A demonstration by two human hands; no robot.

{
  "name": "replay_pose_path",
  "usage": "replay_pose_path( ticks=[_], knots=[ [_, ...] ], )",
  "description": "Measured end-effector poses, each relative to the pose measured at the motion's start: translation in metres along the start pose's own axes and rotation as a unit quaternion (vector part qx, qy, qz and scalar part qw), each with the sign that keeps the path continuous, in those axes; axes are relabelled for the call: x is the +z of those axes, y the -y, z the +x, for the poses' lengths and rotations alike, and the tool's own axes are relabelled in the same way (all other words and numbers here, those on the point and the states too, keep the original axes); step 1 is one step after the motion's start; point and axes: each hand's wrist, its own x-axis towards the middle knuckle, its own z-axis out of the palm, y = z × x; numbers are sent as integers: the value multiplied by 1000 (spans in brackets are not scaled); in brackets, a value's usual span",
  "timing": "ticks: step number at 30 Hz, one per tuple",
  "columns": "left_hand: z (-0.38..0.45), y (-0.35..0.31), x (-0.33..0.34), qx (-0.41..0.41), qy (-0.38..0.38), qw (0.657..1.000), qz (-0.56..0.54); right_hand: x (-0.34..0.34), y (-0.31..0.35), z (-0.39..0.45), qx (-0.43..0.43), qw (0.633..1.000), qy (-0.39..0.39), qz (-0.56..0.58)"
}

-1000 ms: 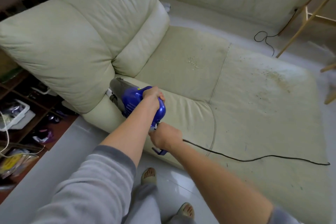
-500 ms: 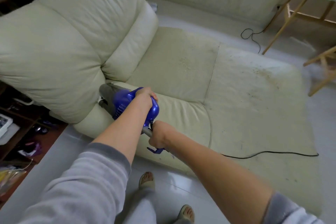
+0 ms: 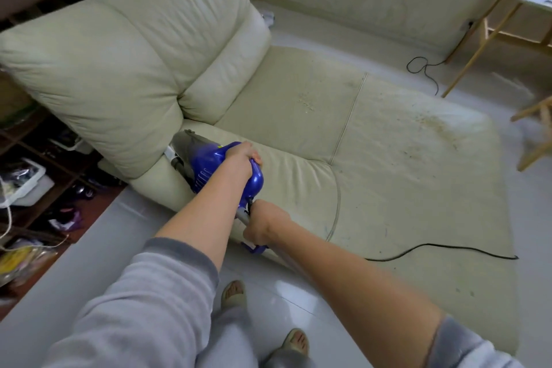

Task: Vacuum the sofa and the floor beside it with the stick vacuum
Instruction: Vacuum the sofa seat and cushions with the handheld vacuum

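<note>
Vacuum nosing into sofa crevice at 9 o'clock; both hands, left and right, gripping it; crumbs at 2 o'clock waiting, needing slow overlapping strokes.

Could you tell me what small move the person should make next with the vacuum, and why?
Probably draw the vacuum back from the gap under the back cushion and sweep right across the seat. The left hand grips the blue body and the right hand the tube, so both can steer. Crumbs and a brownish patch lie there uncleaned.
</note>
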Motion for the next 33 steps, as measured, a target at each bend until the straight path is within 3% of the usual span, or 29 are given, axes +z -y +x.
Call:
replay_pose_path(
  ticks=[4, 7, 12, 17, 25, 29, 33],
  knots=[
    [15, -3, 5, -9, 16, 1000, -6, -6, -1, 15, 48, 999, -10, 23],
    [30, -2, 3, -27, 22, 998, 62, -2, 4, 33, 61, 997, 2, 38],
    [62, -24, -33, -80, 1, 997, -13, -1, 40, 72, 17, 999, 30, 2],
    [87, -48, -48, -113, 2, 992, -61, -12, 61, 98, 38, 999, 8, 14],
    [61, -32, -29, -128, 43, 991, -4, -10, 42, 75, 61, 996, 27, 53],
    [35, -9, -16, -90, 38, 995, -29, -1, 23, 46, 67, 995, 32, 64],
    [11, -5, -15, -106, 44, 993, -38, 12, 20, 22, 44, 998, 20, 37]
  ],
)
